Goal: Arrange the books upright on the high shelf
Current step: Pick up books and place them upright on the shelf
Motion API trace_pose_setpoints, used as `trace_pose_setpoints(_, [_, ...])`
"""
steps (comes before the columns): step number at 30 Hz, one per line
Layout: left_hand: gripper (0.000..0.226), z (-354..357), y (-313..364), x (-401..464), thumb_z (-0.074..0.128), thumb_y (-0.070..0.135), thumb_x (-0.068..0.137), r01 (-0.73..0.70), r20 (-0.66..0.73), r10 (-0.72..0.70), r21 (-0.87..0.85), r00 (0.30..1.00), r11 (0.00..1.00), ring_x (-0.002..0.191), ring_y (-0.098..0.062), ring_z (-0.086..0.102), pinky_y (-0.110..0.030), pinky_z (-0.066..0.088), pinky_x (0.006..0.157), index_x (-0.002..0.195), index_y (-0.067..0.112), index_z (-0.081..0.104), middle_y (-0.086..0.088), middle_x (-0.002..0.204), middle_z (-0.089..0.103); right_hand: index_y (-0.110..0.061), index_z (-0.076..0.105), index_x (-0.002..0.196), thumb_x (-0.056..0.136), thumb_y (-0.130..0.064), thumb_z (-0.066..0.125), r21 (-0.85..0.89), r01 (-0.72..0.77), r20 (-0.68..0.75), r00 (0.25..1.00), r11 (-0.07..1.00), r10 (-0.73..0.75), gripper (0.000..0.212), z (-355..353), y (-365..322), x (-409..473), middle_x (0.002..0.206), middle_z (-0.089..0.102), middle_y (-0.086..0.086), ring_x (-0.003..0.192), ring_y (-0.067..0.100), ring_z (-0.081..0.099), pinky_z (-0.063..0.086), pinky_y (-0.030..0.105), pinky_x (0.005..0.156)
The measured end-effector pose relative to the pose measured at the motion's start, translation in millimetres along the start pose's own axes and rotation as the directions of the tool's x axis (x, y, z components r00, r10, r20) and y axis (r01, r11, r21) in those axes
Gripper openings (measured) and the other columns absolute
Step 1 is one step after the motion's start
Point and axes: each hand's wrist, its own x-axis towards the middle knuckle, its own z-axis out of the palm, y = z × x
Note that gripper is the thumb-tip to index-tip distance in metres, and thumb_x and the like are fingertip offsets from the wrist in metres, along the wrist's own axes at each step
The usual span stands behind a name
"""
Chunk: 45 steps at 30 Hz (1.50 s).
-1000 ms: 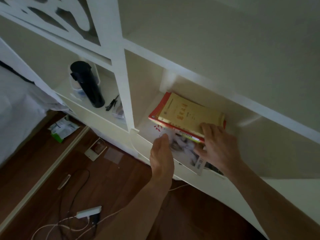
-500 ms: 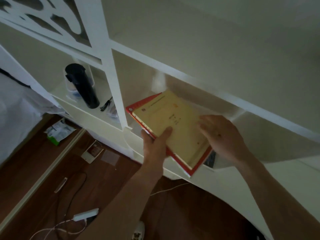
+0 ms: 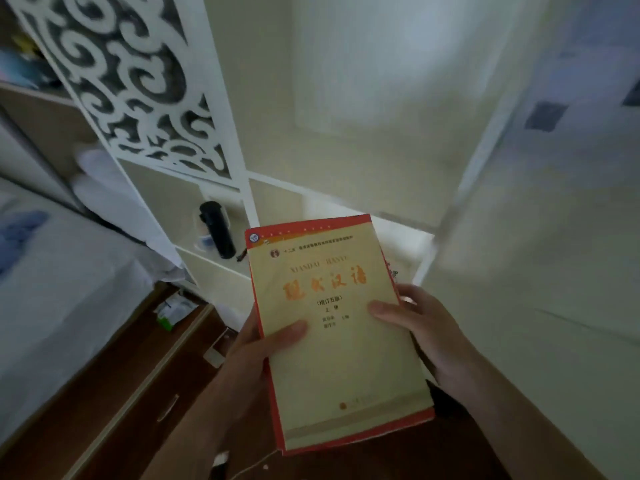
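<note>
A yellow book with a red border and spine (image 3: 332,327) is held up in front of me, cover facing the camera, with a second red-edged book stacked under it. My left hand (image 3: 263,344) grips the left edge, thumb on the cover. My right hand (image 3: 419,327) grips the right edge, thumb on the cover too. Behind the books lies the low white shelf compartment (image 3: 408,237), where a sliver of another printed cover (image 3: 393,271) shows.
A black flask (image 3: 216,230) stands in the shelf compartment to the left. A white carved scroll panel (image 3: 138,81) rises above it. A bed (image 3: 52,278) lies at the left, and wooden floor (image 3: 114,393) with papers and cables lies below.
Both hands have lifted the yellow-and-red books out of the low compartment and toward me. The view has tilted upward, showing more of the cabinet and wall.
</note>
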Motion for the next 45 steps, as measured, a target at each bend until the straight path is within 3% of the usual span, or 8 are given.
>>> trace_pose_setpoints(7, [0.050,156,86,-107,0.071,0.010,0.086,-0.412,0.178,0.374,0.300,0.910,0.861,0.100,-0.015,0.075,-0.031,0.063,0.072,0.128,0.035,0.059,0.007,0.113,0.077,-0.021,0.054,0.111,0.072,-0.036,0.079,-0.010,0.527,-0.319,0.804,0.850,-0.502,0.049,-59,-75,-176,0.096,0.079,-0.002,0.081,0.019,0.077,0.062,0.033,0.063])
trace_pose_setpoints(12, [0.036,279,136,-146,0.075,0.036,0.083,-0.625,0.250,0.574,0.263,0.780,0.735,0.090,-0.015,0.077,-0.035,0.063,0.070,0.118,0.033,0.068,0.008,0.105,0.078,-0.024,0.058,0.111,0.075,-0.036,0.079,-0.090,0.731,-0.484,0.561,0.676,-0.671,0.044,-125,-144,-261,0.092,0.079,-0.003,0.078,0.021,0.078,0.064,0.044,0.065])
trace_pose_setpoints(19, [0.040,401,205,-152,0.082,0.032,0.081,-0.794,0.291,0.745,0.105,0.601,0.599,0.093,-0.017,0.076,-0.044,0.064,0.079,0.117,0.026,0.066,0.007,0.106,0.078,-0.024,0.058,0.116,0.081,-0.041,0.077,-0.252,0.817,-0.516,0.340,0.519,-0.786,0.043,-201,-239,-316,0.093,0.078,-0.005,0.073,0.015,0.077,0.062,0.033,0.055])
trace_pose_setpoints(25, [0.047,490,264,-98,0.077,0.048,0.086,-0.958,0.053,0.981,0.232,0.189,0.172,0.091,0.000,0.072,-0.019,0.060,0.069,0.122,0.027,0.055,0.015,0.110,0.073,-0.031,0.043,0.146,0.077,-0.072,0.070,-0.682,0.520,-0.506,0.173,0.515,-0.845,0.084,-265,-371,-276,0.132,0.053,0.008,0.114,0.026,0.061,0.054,0.044,0.095])
trace_pose_setpoints(28, [0.051,516,270,-54,0.067,0.058,0.092,-0.918,0.016,0.998,0.393,0.064,0.053,0.087,-0.006,0.072,-0.009,0.053,0.058,0.125,0.024,0.049,0.012,0.109,0.070,-0.039,0.033,0.142,0.085,-0.060,0.066,-0.630,0.528,-0.468,0.327,0.570,-0.821,0.069,-260,-388,-233,0.129,0.056,0.011,0.105,0.031,0.064,0.057,0.039,0.081])
trace_pose_setpoints(34, [0.053,523,259,17,0.066,0.049,0.095,-0.941,0.029,0.992,0.322,0.123,0.107,0.098,0.006,0.066,-0.007,0.053,0.072,0.139,0.031,0.042,0.019,0.119,0.062,-0.048,0.042,0.135,0.097,-0.053,0.056,-0.262,0.683,-0.318,0.607,0.682,-0.729,0.041,-253,-378,-175,0.129,0.062,0.006,0.111,0.030,0.065,0.059,0.037,0.071])
trace_pose_setpoints(39, [0.090,503,269,56,0.073,0.069,0.077,-0.953,0.366,0.911,0.292,0.192,0.084,0.110,-0.021,0.068,-0.041,0.064,0.078,0.147,0.035,0.028,0.006,0.132,0.057,-0.035,0.049,0.142,0.099,-0.060,0.046,-0.198,0.688,-0.292,0.638,0.698,-0.712,0.050,-251,-371,-167,0.131,0.063,0.004,0.115,0.025,0.064,0.055,0.037,0.083])
trace_pose_setpoints(45, [0.101,463,300,47,0.088,0.042,0.075,-0.974,0.704,0.687,0.225,0.176,0.020,0.123,-0.001,0.062,-0.030,0.060,0.090,0.150,0.048,0.019,0.019,0.141,0.055,-0.044,0.039,0.142,0.084,-0.057,0.072,-0.469,0.658,-0.236,0.549,0.589,-0.802,0.068,-242,-371,-161,0.128,0.048,-0.010,0.118,0.015,0.052,0.052,0.032,0.094])
